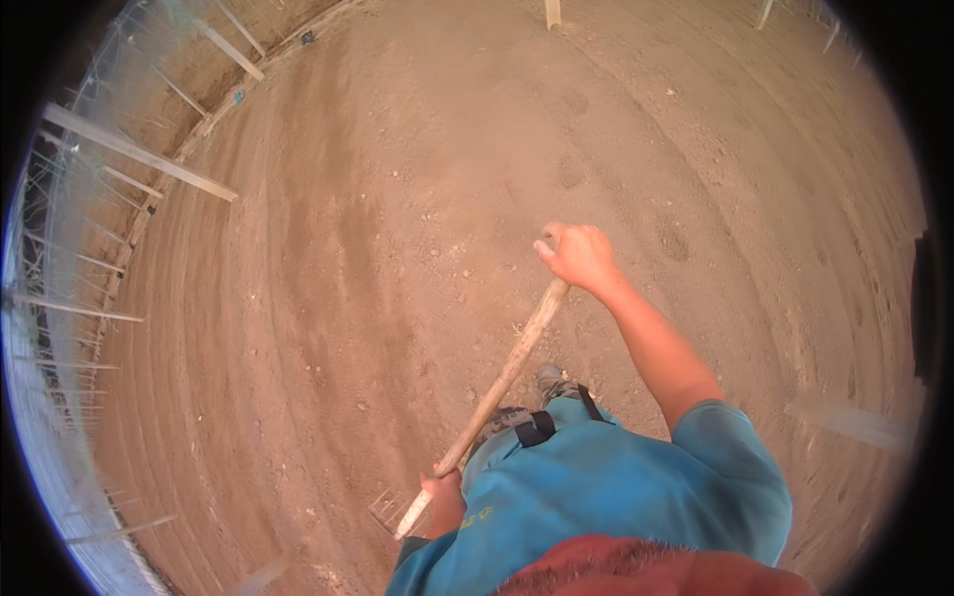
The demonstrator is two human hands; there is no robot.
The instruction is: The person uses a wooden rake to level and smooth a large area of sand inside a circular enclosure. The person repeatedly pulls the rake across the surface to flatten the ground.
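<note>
A long, pale wooden handle (512, 366) slants across my front from upper right to lower left. My right hand (581, 256) is closed round its upper end, the arm stretched forward. Lower down, close to my left hip, my left hand (444, 494) is wrapped about the same handle, partly hidden by my body. Thin metal tines (384, 510) show beside the handle's lower end, so it looks like a rake. Where the tines join the handle cannot be made out.
Brown bare soil (447, 179) with shallow furrows and small clods spreads all round. Pale posts (149, 154) stand along the left beside clear plastic sheeting (30, 397). Another post (554, 12) rises at the far side. My shoe (550, 374) is on the soil below me.
</note>
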